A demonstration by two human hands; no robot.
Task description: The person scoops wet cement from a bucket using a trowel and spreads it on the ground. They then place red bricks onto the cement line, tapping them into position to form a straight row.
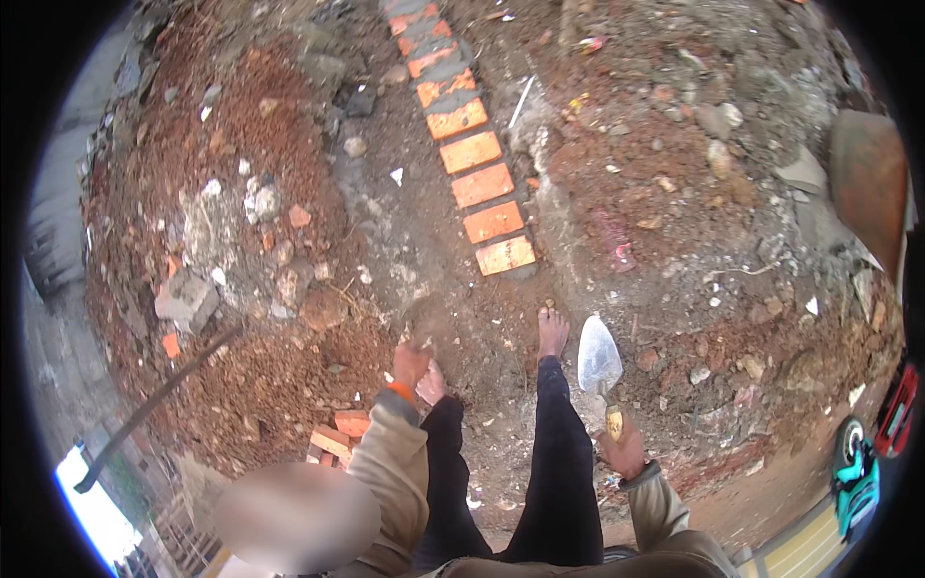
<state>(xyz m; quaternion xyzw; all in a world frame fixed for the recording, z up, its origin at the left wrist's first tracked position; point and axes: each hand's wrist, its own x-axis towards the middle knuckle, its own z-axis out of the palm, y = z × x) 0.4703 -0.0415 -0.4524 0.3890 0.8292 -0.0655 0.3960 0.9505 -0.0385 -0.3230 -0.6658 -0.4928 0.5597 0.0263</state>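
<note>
My right hand [621,443] is wrapped round the wooden handle of a trowel [599,352], whose pale metal blade points forward beside my right foot [552,332]. My left hand [411,361], with an orange band at the wrist, hangs over the dirt by my left foot [433,383]; its fingers look curled, and whatever they may hold is too small to make out. Ahead of both feet runs a row of red bricks [480,183] laid crosswise in a shallow trench, the far ones with grey mortar on and between them.
Loose soil and rubble [241,212] border both sides, with a concrete chunk [186,301] at left. A small brick pile [332,438] lies lower left, partly behind a blurred patch. A dark bar [164,395], rusty metal sheet [862,173] and teal scooter [856,486] sit toward the edges.
</note>
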